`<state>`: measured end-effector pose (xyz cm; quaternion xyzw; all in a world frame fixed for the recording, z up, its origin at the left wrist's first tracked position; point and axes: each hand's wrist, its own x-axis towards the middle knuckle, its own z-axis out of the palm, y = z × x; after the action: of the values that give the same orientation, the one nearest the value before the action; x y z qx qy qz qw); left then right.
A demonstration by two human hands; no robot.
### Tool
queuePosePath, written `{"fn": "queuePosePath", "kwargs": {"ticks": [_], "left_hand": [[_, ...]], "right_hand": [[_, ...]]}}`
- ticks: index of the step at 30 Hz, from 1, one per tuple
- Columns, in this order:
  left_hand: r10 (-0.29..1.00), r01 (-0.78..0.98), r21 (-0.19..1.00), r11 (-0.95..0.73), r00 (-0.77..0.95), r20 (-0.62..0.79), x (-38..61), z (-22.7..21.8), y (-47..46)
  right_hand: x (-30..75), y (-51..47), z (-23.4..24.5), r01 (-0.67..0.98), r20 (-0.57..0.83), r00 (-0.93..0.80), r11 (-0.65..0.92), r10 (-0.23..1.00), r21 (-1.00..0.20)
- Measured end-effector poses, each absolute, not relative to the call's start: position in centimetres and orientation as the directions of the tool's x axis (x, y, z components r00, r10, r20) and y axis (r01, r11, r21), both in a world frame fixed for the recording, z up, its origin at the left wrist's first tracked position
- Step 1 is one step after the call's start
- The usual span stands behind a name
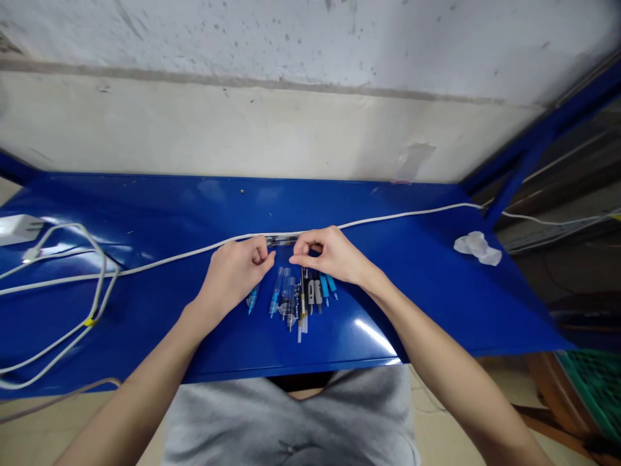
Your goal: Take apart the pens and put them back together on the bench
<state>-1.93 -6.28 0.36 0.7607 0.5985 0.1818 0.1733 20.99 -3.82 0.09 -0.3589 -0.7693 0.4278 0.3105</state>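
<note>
Several slim clear pens with dark insides (281, 241) lie crosswise between my two hands, by the white cable. My left hand (240, 262) is closed beside their left ends, its fingers curled and the thumb pointing inward. Opposite it, my right hand (330, 252) is closed at their right ends, thumb and forefinger bent toward each other. Whatever either hand grips is hidden. Below lie pen parts: clear barrels with blue tips (275, 299), a blue-tipped piece (252, 299) under my left hand, thin refills (301, 317), grey grips (314, 292) and bright blue grips (328, 286).
A white cable (407, 214) runs across the blue tabletop (194, 200). Coiled cable (104, 272) and a white plug adapter (19, 228) are at the left. Crumpled clear plastic (478, 248) lies at the right, near a blue metal frame (521, 168). A wall stands behind.
</note>
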Motion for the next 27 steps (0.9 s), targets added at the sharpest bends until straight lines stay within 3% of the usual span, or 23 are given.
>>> {"fn": "queuePosePath", "kwargs": {"ticks": [6, 13, 17, 21, 27], "left_hand": [[0.924, 0.825, 0.430, -0.367, 0.377, 0.067, -1.5, 2.7, -4.3], [0.869, 0.802, 0.464, -0.377, 0.133, 0.477, 1.8, 2.1, -1.8], [0.754, 0.843, 0.295, -0.449, 0.181, 0.632, 1.5, 0.5, -2.4], [0.702, 0.837, 0.267, -0.477, 0.180, 0.689, 1.0, 0.3, -2.6], [0.730, 0.820, 0.338, -0.462, 0.136, 0.669, 0.9, 0.3, -2.3]], "right_hand": [[20.8, -4.0, -0.1, 0.355, 0.065, -0.585, 0.326, 0.808, -0.876], [21.2, -3.8, 0.6, 0.459, -0.033, -0.603, 0.313, 0.797, -0.832], [21.3, -4.1, 1.2, 0.519, -0.054, -0.632, 0.371, 0.773, -0.770], [21.1, -4.3, 1.6, 0.568, -0.073, -0.652, 0.423, 0.754, -0.706], [21.5, -4.2, 1.4, 0.485, -0.083, -0.662, 0.341, 0.745, -0.806]]}}
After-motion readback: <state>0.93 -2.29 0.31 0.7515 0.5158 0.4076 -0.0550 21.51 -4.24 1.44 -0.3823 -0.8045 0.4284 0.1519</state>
